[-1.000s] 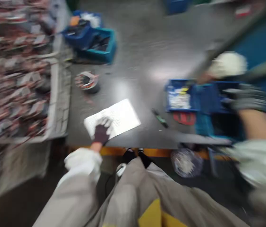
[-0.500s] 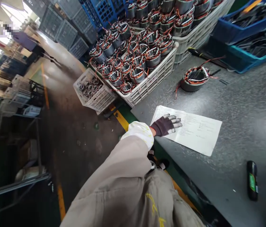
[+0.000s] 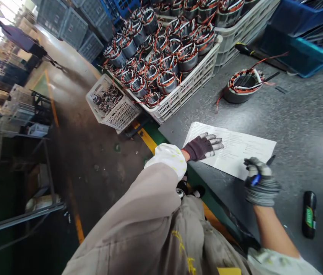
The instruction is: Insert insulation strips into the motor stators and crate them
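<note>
My left hand [image 3: 204, 146], in a dark glove with pale fingertips, lies flat on the left page of an open booklet [image 3: 236, 147] covered in lines of writing. Over the booklet's right edge is my right hand [image 3: 261, 181] in a grey glove, its fingers curled around a blue and black pen [image 3: 255, 179]. The pen's far end sticks out past the knuckles; whether its tip touches the page is hidden. Beyond the booklet, a motor stator [image 3: 243, 87] with orange and white leads rests on the grey table [image 3: 301, 126].
A black marker-like tube [image 3: 309, 214] with a green label lies at right. White crates [image 3: 190, 89] full of stators stand at the back, near blue bins [image 3: 301, 53] and a screwdriver-like tool [image 3: 244, 49]. A smaller crate [image 3: 121, 114] sits lower left. A person [image 3: 20, 40] is in the far aisle.
My right hand has come into view from the lower right with the pen and is now at the booklet's right side. My left hand stays flat on the page. The view has shifted slightly.
</note>
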The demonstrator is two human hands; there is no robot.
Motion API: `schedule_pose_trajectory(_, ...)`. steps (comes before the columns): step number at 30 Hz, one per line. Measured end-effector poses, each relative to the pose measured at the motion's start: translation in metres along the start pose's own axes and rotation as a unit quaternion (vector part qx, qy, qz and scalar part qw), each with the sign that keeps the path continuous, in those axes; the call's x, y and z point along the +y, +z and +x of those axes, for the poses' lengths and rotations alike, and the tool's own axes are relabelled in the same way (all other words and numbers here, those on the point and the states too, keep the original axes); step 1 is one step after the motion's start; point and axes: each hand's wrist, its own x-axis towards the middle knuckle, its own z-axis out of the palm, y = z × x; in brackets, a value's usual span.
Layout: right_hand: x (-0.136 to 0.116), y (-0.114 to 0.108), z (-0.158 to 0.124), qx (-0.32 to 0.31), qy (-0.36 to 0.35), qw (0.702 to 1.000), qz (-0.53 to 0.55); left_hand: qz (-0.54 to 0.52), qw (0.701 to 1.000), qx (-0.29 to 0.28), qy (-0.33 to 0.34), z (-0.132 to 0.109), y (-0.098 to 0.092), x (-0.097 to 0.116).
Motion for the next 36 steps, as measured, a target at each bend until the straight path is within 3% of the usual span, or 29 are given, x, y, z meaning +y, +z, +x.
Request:
schedule_pose_trajectory(2,0.020,0.018,-0.003,-0.003,-0.084,0.989,-0.118,0.001,1.000,0.002,0.003,0.000,-0.001,0.000)
schedule_pose_trajectory(5,0.043,0.032,-0.006,-0.006,-0.166,0.966,-0.199,0.006,1.000,0.007,0.008,-0.002,-0.002,0.000)
schedule_pose_trajectory(12,0.053,0.034,-0.011,0.006,-0.232,0.945,-0.231,-0.005,1.000,0.010,0.010,-0.003,0.003,-0.003)
schedule_pose_trajectory(25,0.049,0.036,-0.014,-0.019,-0.183,0.957,-0.225,0.001,1.000,0.029,-0.002,-0.003,0.021,-0.004)
schedule_pose_trajectory(36,0.043,0.035,-0.013,-0.042,-0.135,0.969,-0.204,-0.020,1.000,0.001,-0.006,-0.004,0.017,-0.005)
